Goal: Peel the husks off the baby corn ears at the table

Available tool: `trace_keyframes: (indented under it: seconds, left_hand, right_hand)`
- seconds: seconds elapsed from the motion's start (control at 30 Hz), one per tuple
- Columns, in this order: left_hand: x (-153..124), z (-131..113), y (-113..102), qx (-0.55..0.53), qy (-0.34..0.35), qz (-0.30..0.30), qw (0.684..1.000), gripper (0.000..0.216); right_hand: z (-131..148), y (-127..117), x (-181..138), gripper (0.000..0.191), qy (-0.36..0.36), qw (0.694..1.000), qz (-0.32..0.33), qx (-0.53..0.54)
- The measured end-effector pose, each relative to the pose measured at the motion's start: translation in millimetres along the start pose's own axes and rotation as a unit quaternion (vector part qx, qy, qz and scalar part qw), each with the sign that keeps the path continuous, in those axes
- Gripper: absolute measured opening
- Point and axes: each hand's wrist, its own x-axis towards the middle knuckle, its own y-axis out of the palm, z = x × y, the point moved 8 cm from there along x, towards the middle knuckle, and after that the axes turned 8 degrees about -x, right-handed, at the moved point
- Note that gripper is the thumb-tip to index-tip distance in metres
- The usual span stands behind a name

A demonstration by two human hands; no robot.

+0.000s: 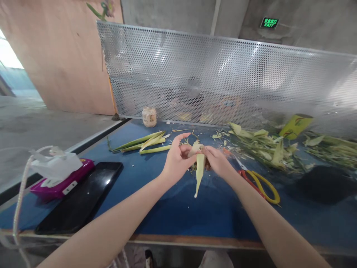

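My left hand (176, 158) and my right hand (216, 160) meet over the middle of the blue table. Between their closed fingers is a pale bundle with a yellow-green corn husk strip (199, 171) hanging from it, its narrow tip pointing down. The fingers partly hide the bundle, so its shape is unclear. Brown and stringy bits show just behind and below the hands. Scissors with yellow and red handles (262, 185) lie right of my right hand. Several long green husk leaves (145, 143) rest beyond my left hand, to the left.
A heap of husks (264, 145) lies at the right, beside a yellow-green box (296, 126) and a dark object (325, 184). On the left are a black tray (80, 199) and a magenta box with white tissue (65, 180). A jar (149, 117) stands before the perforated metal screen (178, 70).
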Motion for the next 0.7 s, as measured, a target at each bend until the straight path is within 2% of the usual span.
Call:
trace_keyframes:
  seconds: [0.1, 0.23, 0.37, 0.5, 0.6, 0.7]
  left_hand:
    - [3, -4, -13, 0.012, 0.020, -0.067, 0.997, 0.054]
    - [5, -7, -19, 0.000, 0.027, -0.093, 0.995, 0.051]
    - [5, -5, -17, -0.011, 0.020, -0.080, 0.997, 0.058]
    - [6, 8, -14, -0.023, -0.021, -0.047, 0.998, 0.072]
    - [7, 12, -14, -0.005, -0.034, -0.037, 0.999, 0.067]
    - [7, 9, -17, 0.004, -0.025, -0.054, 0.998, 0.062]
  right_hand:
    - [8, 4, -3, 0.036, -0.023, 0.998, 0.042, 0.034]
    - [20, 6, -8, 0.031, -0.077, 0.994, 0.074, -0.019]
    - [24, 6, -10, 0.024, -0.090, 0.993, 0.071, -0.029]
    - [25, 6, -9, 0.021, -0.100, 0.992, 0.061, -0.037]
    - [24, 6, -10, 0.020, -0.098, 0.992, 0.067, -0.049]
    - [24, 7, -11, 0.021, -0.102, 0.990, 0.083, -0.054]
